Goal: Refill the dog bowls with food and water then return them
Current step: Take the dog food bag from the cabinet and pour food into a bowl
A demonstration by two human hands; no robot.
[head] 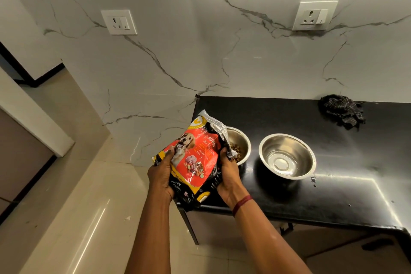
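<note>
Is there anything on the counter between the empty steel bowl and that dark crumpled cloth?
No. In the head view, only bare black counter lies between the empty bowl and the cloth.

A glossy black counter (333, 196) runs along the marble wall, its left end cut off beside the tiled floor. 2 steel bowls stand on it near the left end: the left bowl (241, 142) holds brown kibble and is partly hidden, and the right bowl (287, 155), just beside it at 3 o'clock, shows a bare shiny bottom. A crumpled dark checked cloth (341, 111) lies against the wall, well apart from the right bowl at 1 o'clock.
</note>
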